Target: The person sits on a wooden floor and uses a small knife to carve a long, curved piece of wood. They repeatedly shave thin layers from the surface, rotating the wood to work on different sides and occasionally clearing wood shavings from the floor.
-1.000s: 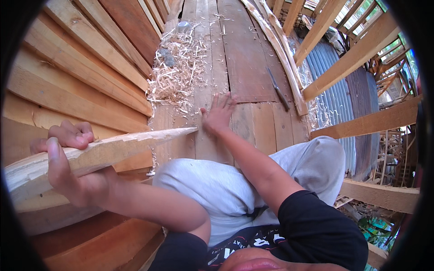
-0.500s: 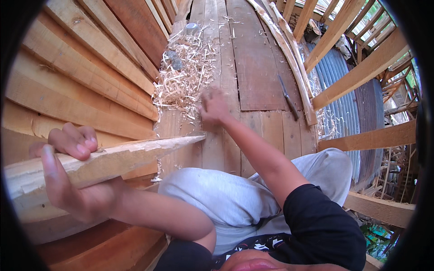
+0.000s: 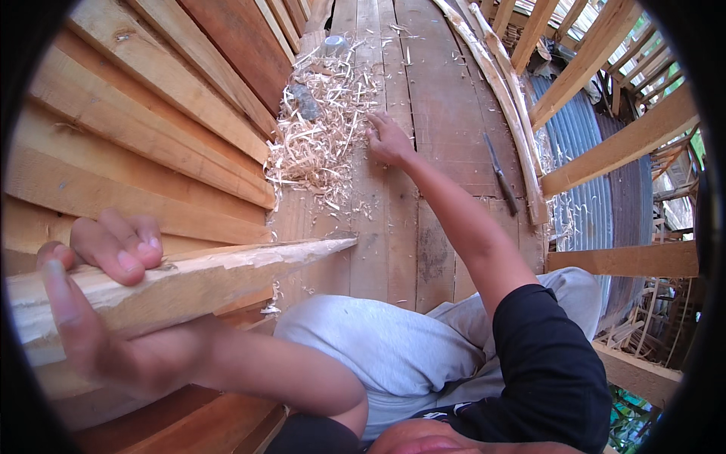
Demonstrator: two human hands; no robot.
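A length of pale timber with a roughly hewn, tapering end slants in from the left edge. Around it my left hand is closed, fingers over the top and thumb along the near side. My right hand reaches out low over the floorboards, beside the right edge of a pile of curled wood shavings. Its fingers are stretched out and I see nothing in them. To its right, a long knife with a dark handle lies on the boards.
Long boards line the left side. Among the shavings sit a crumpled clear-grey object and a small pale container. Peeled poles run along the right floor edge, by upright posts and blue corrugated sheet.
My right hand has moved forward and slightly right along the shavings, its fingers now clearer. The left hand keeps its hold on the timber. The whole view has shifted a little.
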